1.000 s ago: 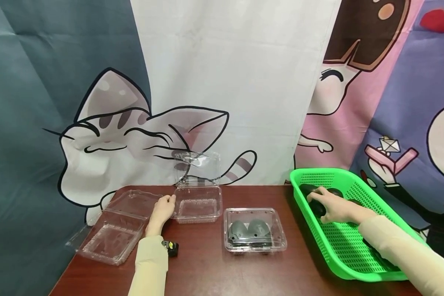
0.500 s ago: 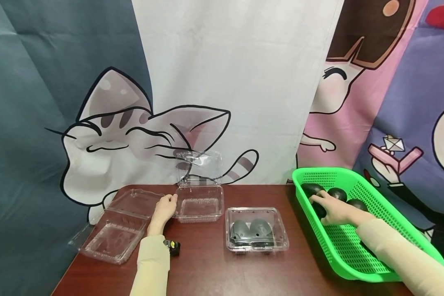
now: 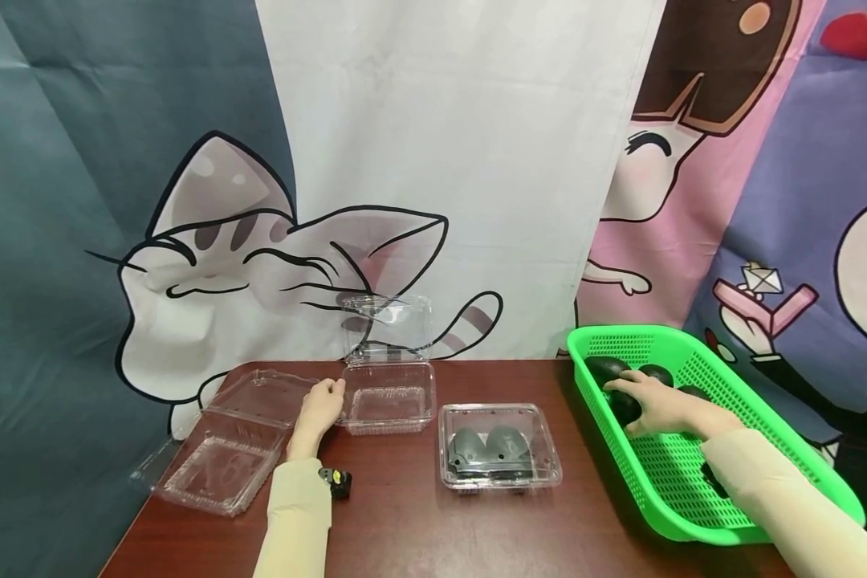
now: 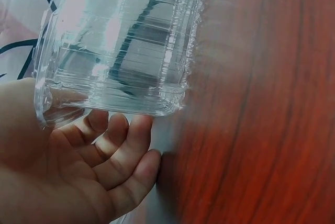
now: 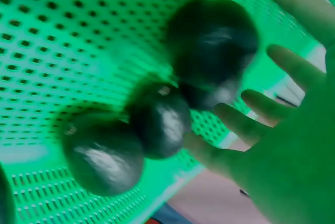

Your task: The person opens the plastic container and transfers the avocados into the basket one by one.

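At the left end of the green plastic basket (image 3: 657,526), my right hand (image 3: 657,405) reaches over a dark avocado (image 3: 624,408), its thumb and fingertips close around it. The right wrist view shows those fingers (image 5: 246,124) spread, beside several dark avocados (image 5: 212,41). My left hand (image 3: 321,405) pinches the left rim of a clear plastic clamshell box (image 3: 390,401) whose lid stands up against the backdrop. In the left wrist view the thumb side lies at the rim, and the curled fingertips (image 4: 140,130) touch the box's side wall.
A closed clamshell (image 3: 500,449) with dark avocados and grey-looking rounded shapes sits mid-table. To the left lies another open clamshell (image 3: 220,474), next to my left forearm. More avocados (image 3: 656,373) are in the basket. A printed cloth (image 3: 462,160) hangs behind the reddish-brown table (image 3: 405,530).
My right hand has dipped slightly within the basket, and more of the avocados behind it show. The left hand keeps its place on the clamshell's rim.
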Motion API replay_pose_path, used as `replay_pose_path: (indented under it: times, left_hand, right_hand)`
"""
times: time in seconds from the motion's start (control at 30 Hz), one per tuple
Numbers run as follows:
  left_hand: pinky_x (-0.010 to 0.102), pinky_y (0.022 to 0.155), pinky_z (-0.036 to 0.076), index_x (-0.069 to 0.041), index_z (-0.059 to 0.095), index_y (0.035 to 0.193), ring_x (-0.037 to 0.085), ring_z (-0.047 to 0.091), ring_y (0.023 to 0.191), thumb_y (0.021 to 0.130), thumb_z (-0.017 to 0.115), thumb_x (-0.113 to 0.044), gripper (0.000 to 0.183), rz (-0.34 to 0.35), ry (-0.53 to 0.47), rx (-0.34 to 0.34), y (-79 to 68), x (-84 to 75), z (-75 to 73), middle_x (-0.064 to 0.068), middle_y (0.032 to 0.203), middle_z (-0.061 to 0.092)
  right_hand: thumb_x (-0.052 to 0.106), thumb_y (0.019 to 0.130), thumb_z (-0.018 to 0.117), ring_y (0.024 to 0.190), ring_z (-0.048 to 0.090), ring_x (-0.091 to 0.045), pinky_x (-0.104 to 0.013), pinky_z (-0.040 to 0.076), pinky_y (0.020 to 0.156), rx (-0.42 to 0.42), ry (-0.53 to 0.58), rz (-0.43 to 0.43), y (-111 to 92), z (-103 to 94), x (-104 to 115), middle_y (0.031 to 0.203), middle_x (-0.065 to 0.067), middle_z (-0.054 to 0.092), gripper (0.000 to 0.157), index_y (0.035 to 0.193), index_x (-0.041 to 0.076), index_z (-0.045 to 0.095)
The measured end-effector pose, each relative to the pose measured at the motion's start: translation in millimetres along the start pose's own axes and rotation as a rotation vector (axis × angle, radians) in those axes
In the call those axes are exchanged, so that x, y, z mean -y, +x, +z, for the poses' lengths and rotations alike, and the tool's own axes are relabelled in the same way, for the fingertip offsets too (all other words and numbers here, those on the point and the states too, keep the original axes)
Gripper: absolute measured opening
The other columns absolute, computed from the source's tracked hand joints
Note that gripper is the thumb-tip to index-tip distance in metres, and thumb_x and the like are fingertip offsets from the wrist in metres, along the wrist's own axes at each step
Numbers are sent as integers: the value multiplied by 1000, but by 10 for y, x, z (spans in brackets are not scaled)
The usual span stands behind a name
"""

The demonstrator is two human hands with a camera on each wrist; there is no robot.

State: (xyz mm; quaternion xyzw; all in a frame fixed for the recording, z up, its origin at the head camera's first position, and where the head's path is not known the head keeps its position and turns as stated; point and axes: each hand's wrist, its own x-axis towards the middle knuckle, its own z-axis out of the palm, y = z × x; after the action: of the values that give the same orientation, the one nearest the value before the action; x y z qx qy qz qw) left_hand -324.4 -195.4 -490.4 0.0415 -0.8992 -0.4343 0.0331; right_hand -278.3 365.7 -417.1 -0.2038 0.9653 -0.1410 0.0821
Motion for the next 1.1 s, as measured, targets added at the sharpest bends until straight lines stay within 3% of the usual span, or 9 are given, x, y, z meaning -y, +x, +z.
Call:
replay_pose_path:
  times: [0.13,0.23,0.47,0.6,0.7,0.83,0.97,1.1]
  left_hand:
    - [35,59,38,-1,55,101,22,49,61,106,39,-30,34,-6,-24,5,-18,-15,27,11,74,57]
    - [36,59,38,-2,52,102,23,48,63,106,41,-28,29,-8,-19,-10,-29,-34,31,10,78,54]
    - [50,76,43,1,45,121,37,58,85,103,43,-27,33,1,44,-78,-96,-135,-56,19,91,60]
    - [54,85,41,4,45,129,40,58,96,102,45,-25,39,69,72,-159,-128,-261,-114,21,98,61]
    - [53,88,40,3,49,128,38,58,100,102,45,-25,38,131,66,-181,-148,-397,-126,20,105,60]
    - [52,86,42,0,54,123,35,59,98,102,47,-24,32,182,60,-191,-217,-577,-154,18,106,61]
    - [47,79,45,-5,61,115,29,60,86,102,49,-24,27,217,49,-190,-355,-682,-94,11,93,62]
    - [42,72,45,-12,65,107,21,61,72,103,47,-29,25,207,18,-148,-529,-725,3,5,79,63]
  right_hand:
    - [30,69,88,123,29,-65,-72,36,85,-54,-7,2,-95,-144,51,144,-38,26,82,136,3,51]
    - [34,72,86,122,30,-65,-75,31,88,-121,-5,-5,-161,-257,111,143,-38,27,79,136,4,51]
    - [33,86,76,125,40,-47,-63,34,95,-284,89,-41,-339,-345,464,137,-28,43,67,138,1,48]
    - [35,92,70,126,43,-38,-58,36,95,-328,200,-16,-474,-324,770,138,-19,47,61,140,8,46]
    - [37,94,67,125,45,-37,-58,39,93,-332,239,9,-549,-329,967,141,-15,46,59,143,12,45]
    - [36,96,64,121,52,-39,-56,45,90,-351,286,12,-563,-313,1167,142,-16,46,60,146,12,41]
    - [32,96,64,117,55,-38,-49,49,87,-390,345,-8,-564,-196,1317,139,-12,50,55,144,13,44]
    - [28,96,66,113,59,-31,-45,50,86,-421,348,-61,-504,-44,1475,131,-8,58,46,136,14,52]
